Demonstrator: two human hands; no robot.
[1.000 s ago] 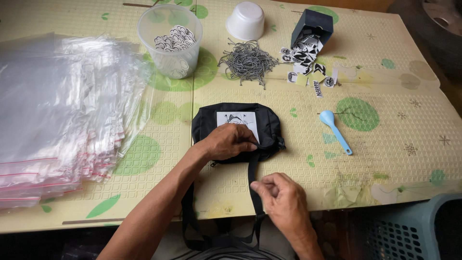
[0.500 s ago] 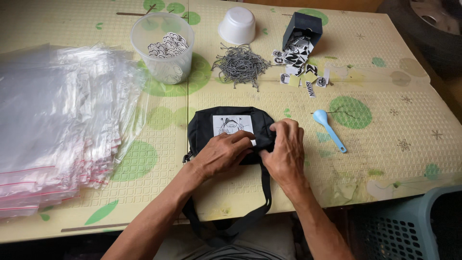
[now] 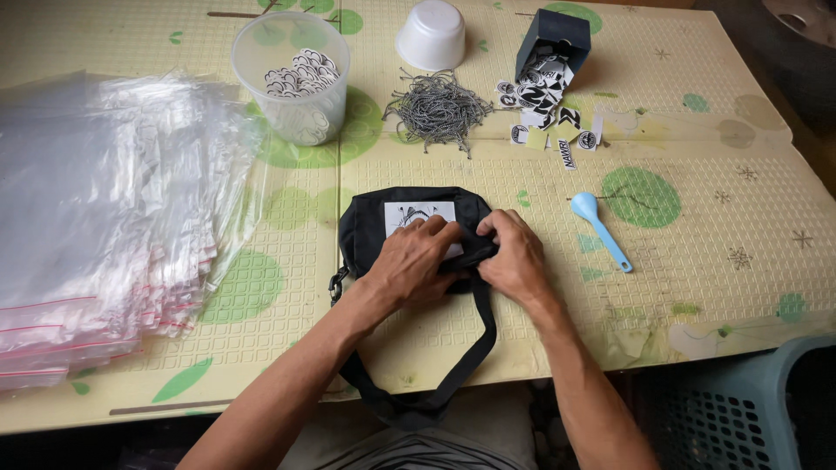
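Far left, a stack of clear zip bags [image 3: 96,218] with red seal lines covers the mat [image 3: 714,287] out to the left border and nearly to the near table edge; little free room there. Just right of it, at the back, a clear tub [image 3: 292,78] stands upright, partly filled with small black-and-white stickers. Open strip of mat between the bags and the pouch [image 3: 370,226], which sits mid-table, close to the near edge, touching nothing but the hands. The pouch is black with a white printed patch on top; its strap [image 3: 470,357] loops off the table edge toward the person's lap. Left hand [image 3: 414,261] lies flat-curled on the pouch's front, fingers pressing the fabric near the patch, not closed round anything that can be seen. Right hand [image 3: 514,257] meets it from the right, fingertips pinching the pouch's right front edge; what exactly is between the fingers cannot be told. Behind the pouch, a loose heap of small ball chains [image 3: 440,109], well apart from it. Behind the chains, a white bowl [image 3: 431,35] sits upside down. Further right, a dark box [image 3: 551,43] lies tipped over, open mouth toward the person, black-and-white tags [image 3: 544,109] spilling out onto the mat. Right of the hands, a light blue spoon [image 3: 599,228] lies flat, near but not touching. Beyond it, wide bare mat to the right table edge. Bottom right, off the table, a pale blue slatted basket [image 3: 749,409]; contents not visible.
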